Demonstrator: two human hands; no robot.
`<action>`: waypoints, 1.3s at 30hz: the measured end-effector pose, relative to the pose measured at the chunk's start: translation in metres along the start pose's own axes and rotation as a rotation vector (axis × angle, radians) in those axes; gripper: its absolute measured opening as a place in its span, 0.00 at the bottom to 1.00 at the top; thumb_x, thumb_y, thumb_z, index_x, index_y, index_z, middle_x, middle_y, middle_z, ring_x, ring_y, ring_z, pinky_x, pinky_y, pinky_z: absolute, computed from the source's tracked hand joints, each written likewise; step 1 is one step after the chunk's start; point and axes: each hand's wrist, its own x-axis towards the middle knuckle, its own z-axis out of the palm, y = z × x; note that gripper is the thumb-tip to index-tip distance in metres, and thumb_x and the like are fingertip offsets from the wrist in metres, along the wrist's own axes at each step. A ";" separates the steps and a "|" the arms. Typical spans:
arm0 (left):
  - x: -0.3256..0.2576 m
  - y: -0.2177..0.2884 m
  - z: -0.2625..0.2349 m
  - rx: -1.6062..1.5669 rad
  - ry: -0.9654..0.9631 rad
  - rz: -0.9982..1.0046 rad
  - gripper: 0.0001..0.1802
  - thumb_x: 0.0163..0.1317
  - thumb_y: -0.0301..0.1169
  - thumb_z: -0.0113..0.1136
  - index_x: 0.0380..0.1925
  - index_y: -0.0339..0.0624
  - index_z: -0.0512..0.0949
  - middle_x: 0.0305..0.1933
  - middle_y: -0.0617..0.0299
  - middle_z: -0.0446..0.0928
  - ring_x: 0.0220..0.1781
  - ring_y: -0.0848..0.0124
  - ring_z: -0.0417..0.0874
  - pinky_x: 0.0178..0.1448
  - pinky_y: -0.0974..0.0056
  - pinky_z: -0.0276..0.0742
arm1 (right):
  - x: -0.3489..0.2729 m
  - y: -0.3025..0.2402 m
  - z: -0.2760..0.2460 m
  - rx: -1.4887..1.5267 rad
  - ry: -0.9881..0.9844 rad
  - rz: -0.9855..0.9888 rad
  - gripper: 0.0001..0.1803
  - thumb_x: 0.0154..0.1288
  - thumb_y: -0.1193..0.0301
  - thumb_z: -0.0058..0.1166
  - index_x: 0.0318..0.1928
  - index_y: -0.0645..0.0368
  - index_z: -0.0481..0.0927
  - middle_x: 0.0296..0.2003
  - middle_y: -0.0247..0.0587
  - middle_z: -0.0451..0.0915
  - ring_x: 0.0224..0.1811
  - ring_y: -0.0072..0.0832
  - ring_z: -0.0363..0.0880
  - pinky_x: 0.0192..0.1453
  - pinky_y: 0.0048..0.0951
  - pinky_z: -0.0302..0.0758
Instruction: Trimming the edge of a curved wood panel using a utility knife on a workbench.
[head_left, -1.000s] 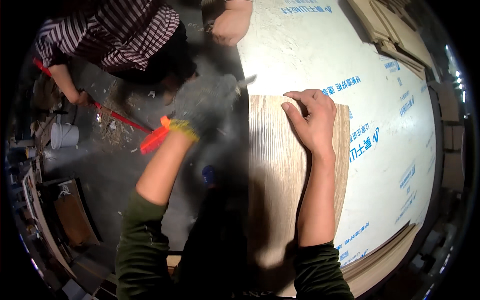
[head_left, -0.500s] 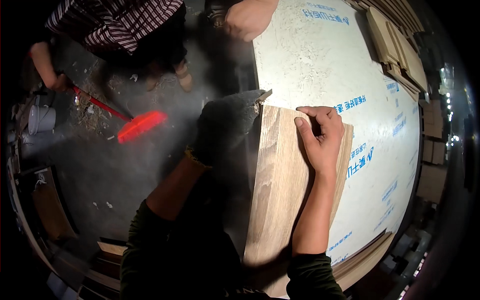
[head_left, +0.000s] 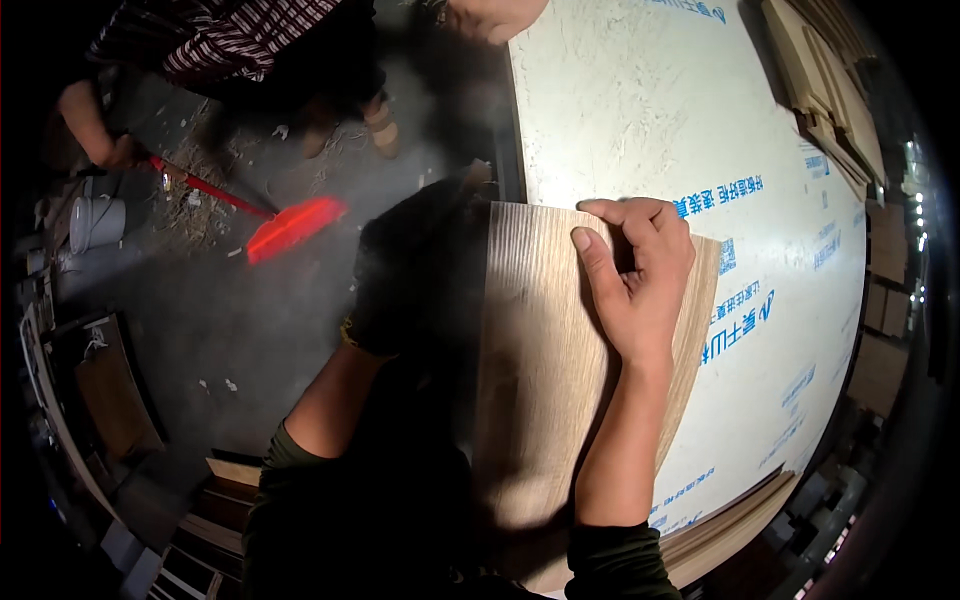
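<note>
- Wood-grain board [head_left: 535,300] lies flat along the left edge of the white table [head_left: 610,110], its long axis running near to far beside that edge, its left side seeming to jut a little past it.
- Bare right hand [head_left: 648,260] rests on the board's far end, thumb on the face, fingers bent at the far edge. I can't tell whether it pinches the board or merely presses.
- Gloved left hand [head_left: 410,265] hangs off the table's left edge, beside the board's far left corner. So the board lies to this hand's right and under the other; the right hand is nearer, touching it.
- Whether the left hand is clenched on anything, I can't tell: too dark. The small brownish bit [head_left: 480,173] at its far tip is blurred.
- Right forearm [head_left: 625,440] covers a long strip of board, and the near end sinks into shadow.
- Left of the table, a co-worker in a striped shirt [head_left: 250,40], cut off above, holds a red broom [head_left: 295,228].
- At the table's far left corner is another bare hand [head_left: 490,18], cut off too; whose, I can't say.
</note>
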 end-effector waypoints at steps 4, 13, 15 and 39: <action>0.004 0.002 0.004 -0.044 -0.012 0.038 0.21 0.61 0.22 0.55 0.56 0.39 0.76 0.50 0.53 0.81 0.48 0.63 0.84 0.51 0.65 0.78 | 0.002 0.000 -0.001 0.047 -0.012 0.007 0.10 0.52 0.63 0.64 0.36 0.50 0.86 0.31 0.33 0.73 0.38 0.32 0.69 0.50 0.34 0.63; 0.002 -0.007 0.002 0.075 -0.040 0.130 0.15 0.61 0.23 0.58 0.48 0.38 0.79 0.43 0.53 0.82 0.42 0.62 0.85 0.48 0.65 0.79 | 0.001 0.003 0.001 -0.005 0.005 0.012 0.10 0.53 0.64 0.63 0.36 0.50 0.85 0.32 0.34 0.73 0.40 0.33 0.70 0.52 0.35 0.62; 0.001 -0.009 0.006 -0.036 -0.001 0.148 0.14 0.59 0.24 0.59 0.47 0.38 0.80 0.43 0.53 0.82 0.43 0.62 0.84 0.49 0.65 0.78 | 0.002 0.004 0.001 -0.003 0.000 0.019 0.10 0.53 0.64 0.63 0.36 0.50 0.85 0.32 0.34 0.74 0.40 0.33 0.70 0.53 0.35 0.62; -0.008 0.019 -0.029 0.286 -0.361 0.270 0.24 0.59 0.31 0.53 0.57 0.36 0.73 0.54 0.45 0.76 0.57 0.54 0.76 0.60 0.55 0.71 | 0.000 -0.007 0.005 0.003 0.047 0.002 0.07 0.51 0.66 0.62 0.32 0.50 0.85 0.32 0.36 0.77 0.42 0.37 0.74 0.52 0.39 0.67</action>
